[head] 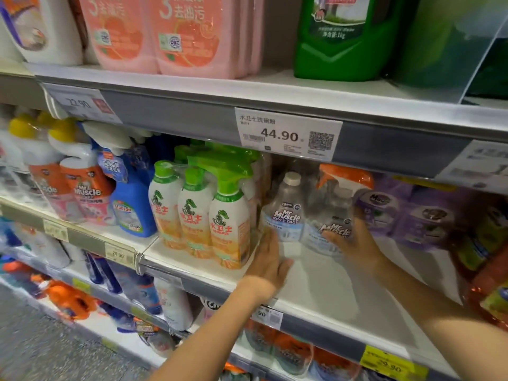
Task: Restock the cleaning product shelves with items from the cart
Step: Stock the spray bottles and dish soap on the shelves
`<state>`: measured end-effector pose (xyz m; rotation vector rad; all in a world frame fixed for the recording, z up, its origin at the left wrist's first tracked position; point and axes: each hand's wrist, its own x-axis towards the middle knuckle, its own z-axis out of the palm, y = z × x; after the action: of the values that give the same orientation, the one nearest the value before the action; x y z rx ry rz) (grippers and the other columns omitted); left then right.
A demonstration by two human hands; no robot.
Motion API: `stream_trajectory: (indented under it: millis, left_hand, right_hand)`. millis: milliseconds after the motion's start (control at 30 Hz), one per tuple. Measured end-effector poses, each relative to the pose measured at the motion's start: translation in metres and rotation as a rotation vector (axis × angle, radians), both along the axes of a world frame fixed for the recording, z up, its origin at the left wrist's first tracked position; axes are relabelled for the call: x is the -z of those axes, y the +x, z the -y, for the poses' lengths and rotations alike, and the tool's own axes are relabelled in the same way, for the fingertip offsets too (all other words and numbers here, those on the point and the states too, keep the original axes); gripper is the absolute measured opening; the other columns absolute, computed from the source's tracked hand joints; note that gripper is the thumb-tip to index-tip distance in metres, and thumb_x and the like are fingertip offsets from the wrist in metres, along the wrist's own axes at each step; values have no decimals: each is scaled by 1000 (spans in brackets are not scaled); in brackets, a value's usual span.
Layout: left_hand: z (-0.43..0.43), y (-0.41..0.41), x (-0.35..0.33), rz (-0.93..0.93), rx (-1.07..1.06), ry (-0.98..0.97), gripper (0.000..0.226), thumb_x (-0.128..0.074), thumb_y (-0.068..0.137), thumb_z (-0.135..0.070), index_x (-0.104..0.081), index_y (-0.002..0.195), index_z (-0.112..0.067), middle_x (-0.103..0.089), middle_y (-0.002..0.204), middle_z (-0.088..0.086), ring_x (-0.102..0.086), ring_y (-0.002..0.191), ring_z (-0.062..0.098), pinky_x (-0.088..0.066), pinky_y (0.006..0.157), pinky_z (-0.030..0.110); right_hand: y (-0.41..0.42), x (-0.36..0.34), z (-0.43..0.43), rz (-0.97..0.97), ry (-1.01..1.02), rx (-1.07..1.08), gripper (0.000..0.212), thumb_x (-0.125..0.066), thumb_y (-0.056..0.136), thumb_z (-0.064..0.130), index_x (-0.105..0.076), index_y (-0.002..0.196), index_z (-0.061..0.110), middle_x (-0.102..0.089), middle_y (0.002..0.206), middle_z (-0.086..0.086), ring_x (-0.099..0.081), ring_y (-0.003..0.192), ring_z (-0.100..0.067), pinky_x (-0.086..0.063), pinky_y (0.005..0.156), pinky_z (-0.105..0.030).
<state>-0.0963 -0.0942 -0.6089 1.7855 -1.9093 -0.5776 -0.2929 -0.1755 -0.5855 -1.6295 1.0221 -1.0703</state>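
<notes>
The clear pack [308,215] of Mr Muscle bottles is standing upright on the middle shelf [316,287], set well back from the front edge, in the gap between the green-capped bottles [198,210] on its left and the purple packs [398,213] on its right. Both hands are reaching forward to it, so the pack is lying straight ahead of them, toward the back of the shelf. The left hand [270,259] is lying flat with straight fingers, its fingertips touching the pack's lower left corner just beside the green-capped bottles; it is gripping nothing. The right hand [351,240] is pressing spread fingers against the front of the right-hand bottle, also unclenched as far as the blur is allowing. The bottles' long axes are running vertically, while the pack's wide side is running parallel to the front edge. Both hands are about equally near, one at each end of that wide side. The coming move is probably a push or squaring-up straight back, and it is depending on both hands pressing evenly so the pack is not twisting into its neighbours
</notes>
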Motion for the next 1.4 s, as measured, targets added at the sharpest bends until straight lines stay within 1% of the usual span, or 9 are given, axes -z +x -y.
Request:
stream_trajectory:
  millis: [133, 233, 433, 600, 800, 967, 1100, 1300, 1400]
  left_hand:
    - [8, 1, 5, 145, 44, 144, 55, -37, 102, -36, -30, 139, 4, -23, 151, 23, -17, 143, 36, -15, 117, 38]
    - [10, 1, 6, 172, 60, 142, 49, -39, 101, -40, -39, 127, 1, -28, 145, 23, -18, 140, 36, -19, 114, 39]
    - [7, 0, 3, 217, 73, 148, 61, -38, 101, -43, -28, 141, 1, -9, 159, 21, -1, 148, 31, -9, 120, 38]
    - [5, -1, 0, 224, 70, 135, 58, -39, 101, -41, -29, 140, 1, -13, 157, 21, -4, 148, 30, -11, 118, 36]
    - [6, -1, 1, 215, 69, 149, 65, -38, 101, -41, -20, 148, 1, -6, 159, 21, 3, 149, 29, -3, 120, 33]
    - [7, -1, 3, 198, 46, 135, 65, -41, 100, -42, -24, 146, 0, -8, 159, 20, -2, 148, 29, -7, 120, 34]
    - [9, 0, 6, 101, 27, 25, 61, -48, 99, -37, -30, 148, -6, -22, 158, 15, -17, 147, 29, -14, 119, 32]
    - [-16, -8, -19, -276, -34, -366, 38, -43, 91, -32, -68, 107, -9, -65, 111, 6, -59, 101, 17, -44, 88, 20]
    - [-49, -20, -46, -317, -75, -418, 33, -45, 89, -29, -68, 96, -6, -66, 94, 7, -60, 87, 19, -45, 78, 27]
  right_hand:
    - [7, 5, 33, -75, -123, 62, 85, -76, 76, -3, -26, 145, 0, -46, 136, -27, -58, 112, -19, -42, 83, -4]
    - [14, 3, 44, -131, -184, 117, 96, -82, 72, 33, -28, 143, -4, -45, 132, -31, -52, 113, -31, -33, 87, 0]
    - [9, 9, 66, -333, -241, 221, 104, -73, 62, 50, -31, 144, 2, -41, 140, -20, -41, 130, -34, -35, 106, -38]
    - [13, 10, 79, -436, -159, 287, 95, -79, 78, 24, -20, 149, 4, -28, 151, -19, -30, 139, -35, -26, 114, -44]
    - [21, 13, 90, -439, -114, 351, 94, -79, 72, 36, -26, 143, 4, -35, 141, -23, -42, 128, -41, -40, 103, -55]
    - [39, 11, 60, -669, -250, 452, 120, -21, 70, 76, -6, 144, -18, -13, 151, -38, -21, 140, -47, -20, 115, -44]
    - [51, 7, 30, -479, -173, 431, 87, -67, 88, 31, -18, 148, -8, -24, 150, -30, -25, 139, -42, -22, 114, -37]
    - [48, -22, -73, -91, 21, 220, 15, -59, 95, 15, -62, 109, 17, -63, 108, 1, -58, 100, -18, -46, 79, -16]
    - [43, -42, -126, -46, -1, 104, 16, -58, 94, 10, -63, 98, 26, -67, 97, 5, -63, 90, -15, -50, 75, -24]
